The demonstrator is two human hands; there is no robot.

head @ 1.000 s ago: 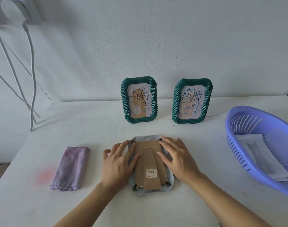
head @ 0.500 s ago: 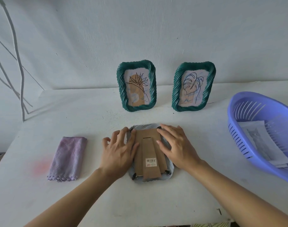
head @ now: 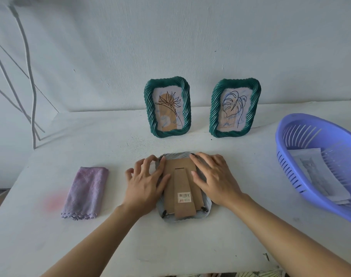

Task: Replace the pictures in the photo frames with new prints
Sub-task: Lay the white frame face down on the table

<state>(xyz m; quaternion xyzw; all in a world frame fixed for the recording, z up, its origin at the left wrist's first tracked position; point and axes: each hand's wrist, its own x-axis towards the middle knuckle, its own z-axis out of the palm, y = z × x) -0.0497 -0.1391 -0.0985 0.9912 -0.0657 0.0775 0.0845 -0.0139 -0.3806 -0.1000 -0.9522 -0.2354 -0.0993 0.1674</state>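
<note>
now the left hand and right hand lie flat, fingers spread and gripping nothing, on the left and right edges of the pale frame. it rests face down, cardboard back up, at the near middle of the table. prints lie in the purple basket at right.
</note>
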